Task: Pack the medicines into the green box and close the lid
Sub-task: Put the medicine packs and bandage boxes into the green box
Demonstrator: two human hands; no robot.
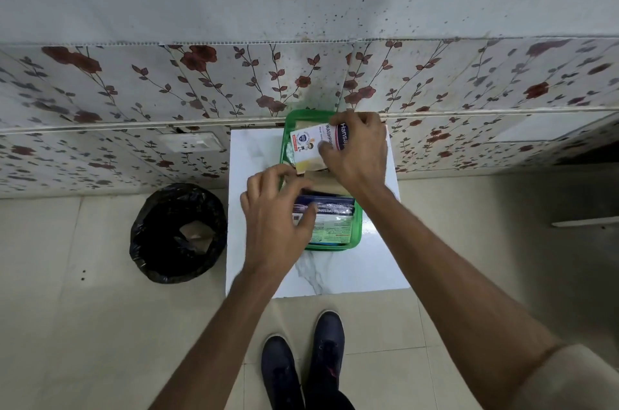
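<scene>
Left hand presses the "DRESSING" pack; right hand grips the Hansaplast "WASHPROOF" carton.

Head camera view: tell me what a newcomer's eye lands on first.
First, the green box on the white marble-topped table, where the right hand holds a white plaster packet over its far end and the left hand rests on a dark blue dressing pack. Then the black-lined bin on the floor, left.

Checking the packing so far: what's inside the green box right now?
Inside the green box: a dark medicated dressing pack at the near end, and a white Hansaplast plaster box in the right hand at the far end. Silvery packets show beside it; hands cover the middle.
</scene>
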